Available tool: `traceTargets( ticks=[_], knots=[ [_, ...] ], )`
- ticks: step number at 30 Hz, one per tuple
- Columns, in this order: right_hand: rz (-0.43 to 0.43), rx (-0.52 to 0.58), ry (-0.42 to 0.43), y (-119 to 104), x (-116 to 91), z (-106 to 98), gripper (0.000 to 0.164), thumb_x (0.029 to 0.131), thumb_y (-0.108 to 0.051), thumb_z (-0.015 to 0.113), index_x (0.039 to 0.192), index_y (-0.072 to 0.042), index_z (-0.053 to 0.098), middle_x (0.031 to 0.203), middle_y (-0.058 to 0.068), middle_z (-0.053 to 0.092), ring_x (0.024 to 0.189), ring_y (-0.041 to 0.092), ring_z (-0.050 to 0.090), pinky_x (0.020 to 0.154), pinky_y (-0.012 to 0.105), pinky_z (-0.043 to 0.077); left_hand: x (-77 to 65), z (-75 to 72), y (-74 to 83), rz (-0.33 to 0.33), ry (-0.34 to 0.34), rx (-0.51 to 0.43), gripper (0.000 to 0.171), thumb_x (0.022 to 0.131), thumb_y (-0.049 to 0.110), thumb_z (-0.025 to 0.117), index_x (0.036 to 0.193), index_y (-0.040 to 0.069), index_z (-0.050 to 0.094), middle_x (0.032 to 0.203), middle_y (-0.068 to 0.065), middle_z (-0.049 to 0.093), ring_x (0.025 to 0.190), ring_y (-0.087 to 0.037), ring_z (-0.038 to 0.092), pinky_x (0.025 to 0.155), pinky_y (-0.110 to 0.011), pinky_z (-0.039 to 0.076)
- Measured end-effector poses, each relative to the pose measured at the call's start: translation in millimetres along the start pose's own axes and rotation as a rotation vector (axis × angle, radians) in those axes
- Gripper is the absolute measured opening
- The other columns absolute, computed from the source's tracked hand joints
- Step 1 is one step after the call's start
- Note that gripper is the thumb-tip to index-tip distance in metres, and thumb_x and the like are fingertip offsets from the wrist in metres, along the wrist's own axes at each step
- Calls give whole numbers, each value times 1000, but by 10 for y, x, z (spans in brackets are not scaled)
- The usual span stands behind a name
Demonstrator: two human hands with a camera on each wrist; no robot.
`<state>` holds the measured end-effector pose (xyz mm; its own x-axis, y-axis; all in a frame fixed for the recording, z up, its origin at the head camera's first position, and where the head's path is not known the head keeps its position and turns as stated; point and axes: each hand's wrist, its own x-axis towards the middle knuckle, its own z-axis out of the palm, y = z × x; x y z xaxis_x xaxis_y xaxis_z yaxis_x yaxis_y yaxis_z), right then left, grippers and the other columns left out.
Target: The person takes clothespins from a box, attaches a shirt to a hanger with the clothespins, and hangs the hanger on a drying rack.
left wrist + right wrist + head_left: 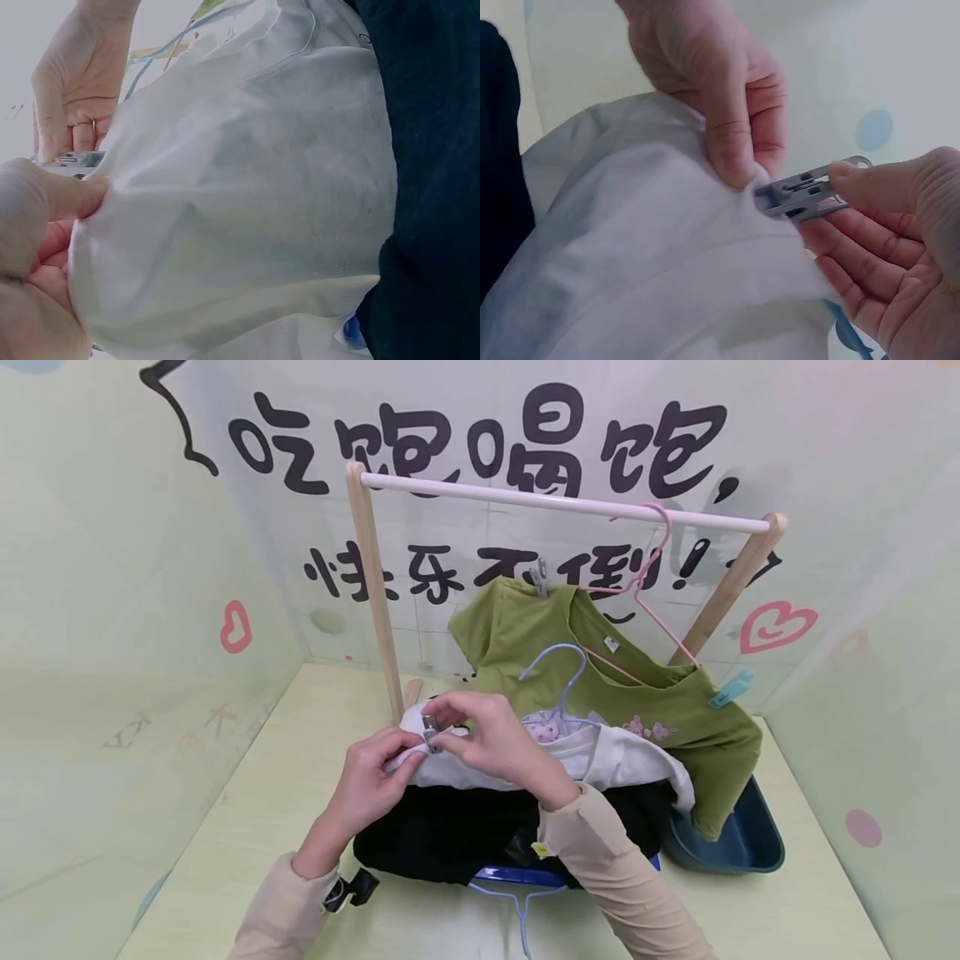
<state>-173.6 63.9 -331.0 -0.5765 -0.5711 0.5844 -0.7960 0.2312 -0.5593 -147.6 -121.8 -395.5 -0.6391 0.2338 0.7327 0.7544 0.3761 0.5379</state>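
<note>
Green shirt point(491, 639) up, white shirt point(637, 756) only part done.
We see the green one on its pink hanger point(638, 583), hooked over the rail point(570, 504), with a silver clip point(540, 578) and a teal clip point(731, 688) on it, so we count that one as finished. The white shirt lies over a black garment point(427, 831) in front of it; its blue hanger point(583, 667) sits at the neck, the hook free of the rail. Our left hand point(367, 785) pinches the cloth's edge between thumb and fingers; our right hand point(487, 739) pinches a grey clip point(810, 191) at that edge, though whether it bites yet we cannot tell. Left to do, we judge: securing this clip, then hanging the shirt. The black garment seems unhung, a spare hanger point(522, 927) near it.
</note>
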Motion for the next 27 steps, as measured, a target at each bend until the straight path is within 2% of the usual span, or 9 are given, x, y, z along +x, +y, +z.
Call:
traceTargets(
  ticks=[3, 9, 15, 19, 24, 27],
  knots=[
    [5, -12, 2, -1, -11, 5, 22, 77, 3, 73, 98, 3, 64, 88, 10, 68, 77, 15, 65, 71, 22, 52, -3, 2, -6, -2, -6, -4, 19, 73, -14, 71, 83, 1, 65, 79, -6, 64, 66, -13, 56, 60, -16, 46],
    [-40, -13, 89, -5, -32, 57, 17, 76, 4, 73, 91, 3, 66, 86, 11, 68, 75, 16, 66, 66, 24, 53, 16, -13, -4, 4, 14, 13, 18, 73, -14, 71, 83, 0, 65, 81, -7, 65, 68, -15, 58, 62, -16, 47],
    [-23, 3, 65, 4, -42, 62, 21, 77, 4, 72, 97, 4, 65, 89, 12, 68, 79, 18, 66, 69, 30, 54, 23, -11, 4, 0, 12, 12, 18, 73, -14, 71, 83, 0, 65, 81, -7, 65, 68, -15, 58, 62, -16, 47],
    [-29, -38, 59, 27, -68, 65, 28, 77, 3, 73, 104, 4, 64, 97, 12, 67, 85, 18, 65, 77, 26, 52, 12, -9, -11, 2, 9, 18, 18, 73, -13, 71, 83, 1, 65, 81, -6, 65, 68, -14, 57, 62, -16, 47],
    [-113, -63, 166, 30, -149, 33, 35, 74, 1, 77, 106, 5, 63, 102, 16, 66, 92, 20, 63, 80, 24, 51, -19, -3, -48, -15, 4, 26, 20, 71, -13, 73, 82, 1, 65, 79, -5, 64, 67, -13, 55, 62, -17, 45],
    [-132, -48, 231, 16, -234, -29, 34, 72, 1, 78, 103, 4, 64, 99, 15, 66, 91, 20, 63, 78, 26, 52, -35, -4, -53, -40, 12, 32, 22, 69, -16, 73, 81, 1, 66, 77, -5, 64, 66, -14, 55, 62, -16, 44]
  ],
)
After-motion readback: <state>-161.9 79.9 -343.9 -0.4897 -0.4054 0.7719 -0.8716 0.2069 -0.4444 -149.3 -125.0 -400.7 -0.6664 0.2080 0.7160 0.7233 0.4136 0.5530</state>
